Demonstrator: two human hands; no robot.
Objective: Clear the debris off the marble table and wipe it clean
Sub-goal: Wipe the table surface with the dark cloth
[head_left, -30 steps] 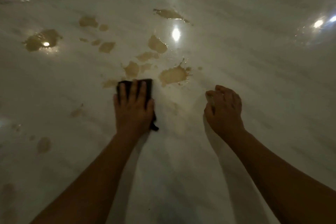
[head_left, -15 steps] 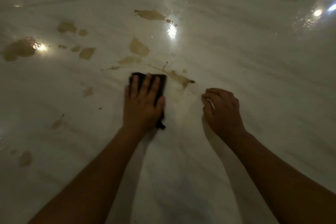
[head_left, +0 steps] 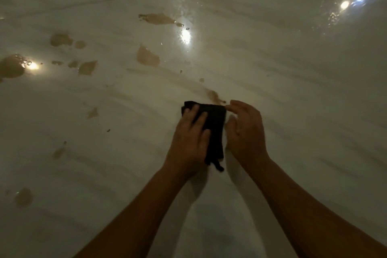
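Black cloth, soft and limp, lies pressed to the slick marble table under the flat left hand. The right hand seems to pinch its far corner, the natural hold.

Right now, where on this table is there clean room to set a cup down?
The table is bare right of the right hand. Beyond and left of the black cloth under the left hand, brown puddles crowd it.

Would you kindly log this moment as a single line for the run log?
left hand: flat on cloth | right hand: touches cloth's right edge, grip unclear | table: brown spills unwiped
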